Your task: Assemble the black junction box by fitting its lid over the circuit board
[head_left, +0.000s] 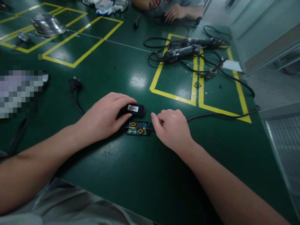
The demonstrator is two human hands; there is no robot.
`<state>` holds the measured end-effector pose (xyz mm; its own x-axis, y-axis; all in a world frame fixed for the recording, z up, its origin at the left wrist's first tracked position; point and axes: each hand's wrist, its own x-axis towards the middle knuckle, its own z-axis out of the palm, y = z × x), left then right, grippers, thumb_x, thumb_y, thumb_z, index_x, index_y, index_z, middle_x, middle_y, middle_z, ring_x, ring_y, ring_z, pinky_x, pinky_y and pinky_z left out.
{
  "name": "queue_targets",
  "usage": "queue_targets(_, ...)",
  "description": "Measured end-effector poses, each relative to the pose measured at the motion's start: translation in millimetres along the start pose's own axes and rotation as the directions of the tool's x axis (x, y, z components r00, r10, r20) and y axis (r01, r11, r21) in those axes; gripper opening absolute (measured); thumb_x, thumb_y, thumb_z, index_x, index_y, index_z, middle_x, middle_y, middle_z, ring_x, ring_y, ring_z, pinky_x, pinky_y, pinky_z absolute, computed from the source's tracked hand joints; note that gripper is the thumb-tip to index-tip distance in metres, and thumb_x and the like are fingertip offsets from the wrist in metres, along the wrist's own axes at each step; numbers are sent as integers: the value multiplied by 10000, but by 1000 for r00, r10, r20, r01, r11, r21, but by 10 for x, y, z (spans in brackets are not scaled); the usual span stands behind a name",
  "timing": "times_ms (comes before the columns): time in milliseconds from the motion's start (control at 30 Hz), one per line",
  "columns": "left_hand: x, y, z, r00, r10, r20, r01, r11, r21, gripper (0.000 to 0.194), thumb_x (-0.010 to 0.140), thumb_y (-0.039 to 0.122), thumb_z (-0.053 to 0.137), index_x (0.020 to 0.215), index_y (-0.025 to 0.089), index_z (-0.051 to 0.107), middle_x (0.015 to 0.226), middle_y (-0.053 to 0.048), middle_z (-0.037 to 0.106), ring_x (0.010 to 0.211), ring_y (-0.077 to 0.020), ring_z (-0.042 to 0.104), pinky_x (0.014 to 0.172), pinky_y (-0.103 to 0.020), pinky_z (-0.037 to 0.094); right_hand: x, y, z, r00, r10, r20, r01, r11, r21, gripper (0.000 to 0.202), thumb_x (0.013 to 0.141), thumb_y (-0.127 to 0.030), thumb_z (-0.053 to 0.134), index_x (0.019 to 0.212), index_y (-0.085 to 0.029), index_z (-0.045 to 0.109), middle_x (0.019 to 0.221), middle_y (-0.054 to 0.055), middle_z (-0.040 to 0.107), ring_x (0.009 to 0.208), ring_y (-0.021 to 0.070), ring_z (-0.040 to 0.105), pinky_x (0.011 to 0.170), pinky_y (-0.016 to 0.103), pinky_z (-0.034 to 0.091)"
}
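Observation:
My left hand [110,114] is closed around one end of a black plastic cover [140,110] with a white label, just behind an open black case. Inside that case lies a green circuit board [137,128] with copper coils and blue and yellow wires. My right hand [172,131] has its fingers curled at the case's right end, where a black cable [211,115] leads off to the right. The fingers hide what they hold there, though the cable comes out on both sides of the hand. A black power plug [75,83] lies behind my left hand.
Electric screwdrivers [182,52] with looped cords lie at the back right, near small screws [197,85] and a metal-tipped tool [212,72]. A shiny metal bowl [48,25] stands at the back left. Across the table are a co-worker's hands [174,13].

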<state>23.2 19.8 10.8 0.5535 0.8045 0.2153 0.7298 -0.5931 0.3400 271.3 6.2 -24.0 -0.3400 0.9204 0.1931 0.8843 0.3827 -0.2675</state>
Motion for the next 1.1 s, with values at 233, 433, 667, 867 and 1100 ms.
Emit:
queue_targets(233,4,33,-80,999,-22,30,15,975,220,437,1104,391,459,912,177,789,950,-124,735,882,-280,658,800,-422,532,2,-14,2,1000,-5,1,5,1000,-22,542,1090,-313,501,583,-202,654,619,38,606,633,168,489,719,377,275)
queue_targets(433,21,67,-82,960,-42,278,-64,930,361,559,1114,372,456,692,195,777,741,-93,700,711,-258,604,666,-391,422,-14,-28,29,999,28,-39,-29,999,-42,551,1061,-389,591,540,-211,607,586,24,577,620,163,470,711,368,279)
queue_targets(667,22,53,-84,973,27,228,-98,947,305,580,1123,368,439,671,190,757,716,-87,701,682,-242,598,655,-400,454,-41,5,16,992,-14,-124,16,1000,15,556,1070,-366,557,533,-223,551,569,12,537,591,155,426,703,366,290)
queue_targets(867,3,19,-76,983,72,170,-111,965,239,552,1124,353,500,637,201,710,684,-66,659,671,-217,581,649,-375,445,-45,19,1,988,-32,-149,40,998,48,545,1073,-330,531,538,-229,512,576,13,535,595,159,427,704,373,290)
queue_targets(1100,-13,-46,61,990,140,35,-144,952,270,433,1082,392,630,704,191,698,784,-76,664,704,-213,548,615,-353,411,-31,15,44,994,-22,-104,23,1000,12,537,1048,-337,577,528,-227,502,575,7,531,601,154,444,710,370,279)
